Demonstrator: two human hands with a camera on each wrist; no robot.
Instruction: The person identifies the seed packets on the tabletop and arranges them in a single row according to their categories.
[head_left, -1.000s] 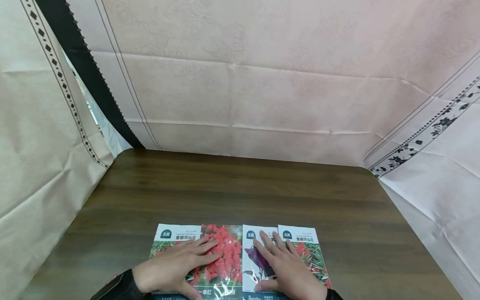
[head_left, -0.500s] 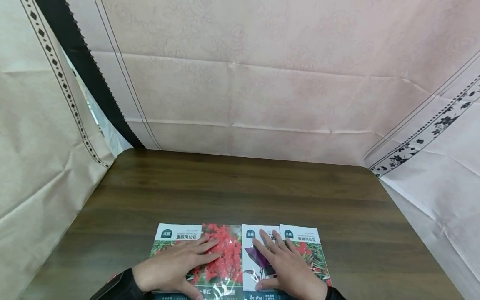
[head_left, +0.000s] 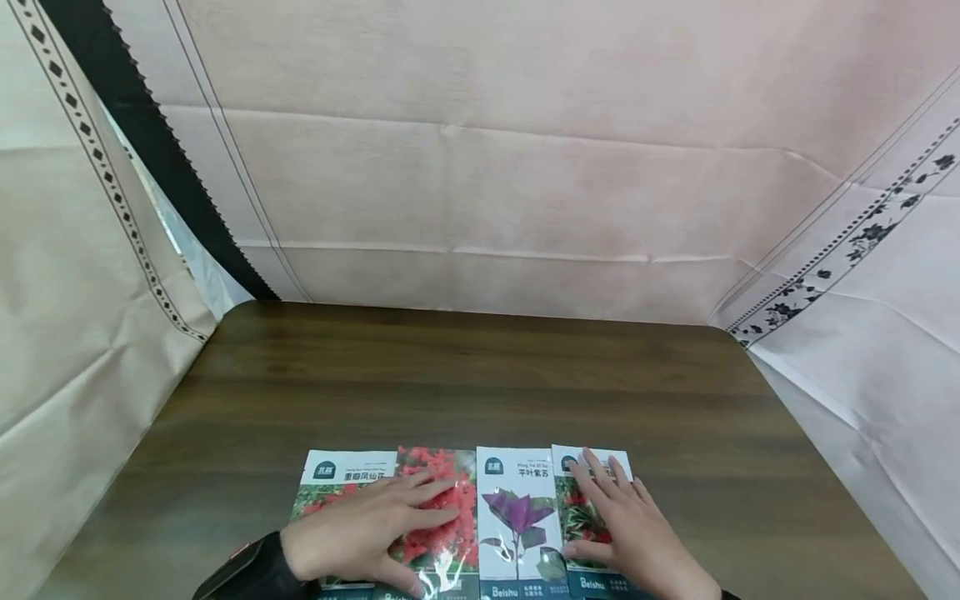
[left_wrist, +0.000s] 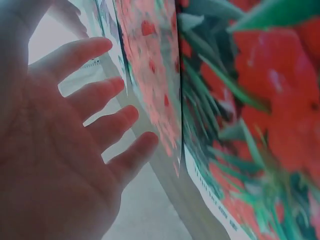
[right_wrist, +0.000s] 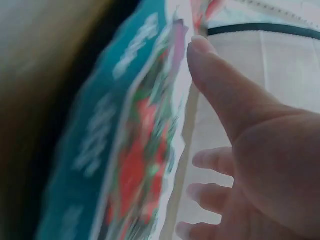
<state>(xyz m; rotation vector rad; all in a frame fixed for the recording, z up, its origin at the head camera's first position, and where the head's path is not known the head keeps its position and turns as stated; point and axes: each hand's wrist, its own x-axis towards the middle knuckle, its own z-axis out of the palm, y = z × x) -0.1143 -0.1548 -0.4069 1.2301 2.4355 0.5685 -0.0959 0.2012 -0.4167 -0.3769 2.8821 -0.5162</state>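
Note:
Glossy flower seed packets lie side by side in a row at the near side of the table in the head view. My left hand [head_left: 371, 533] lies with fingers spread over the leftmost packet [head_left: 326, 496] and the red-flower packet [head_left: 457, 546] beside it. To the right is an uncovered white packet [head_left: 517, 533] with a purple flower. My right hand [head_left: 637, 529] rests on the rightmost packet [head_left: 577, 521], fingers extended. In the left wrist view, red-flower packets [left_wrist: 265, 100] fill the right side. The right wrist view shows a blurred packet [right_wrist: 135, 170] beside my thumb.
The brown wooden table [head_left: 465, 375] stretches away beyond the packets. A pale cloth [head_left: 480, 183] hangs at its far edge, with further cloth panels at the left [head_left: 90, 400] and right [head_left: 877, 358]. A dark strip [head_left: 150, 133] runs down at upper left.
My right hand has moved right, off the purple-flower packet and onto the rightmost one. The left hand stays on the left packets. The head view has shifted slightly.

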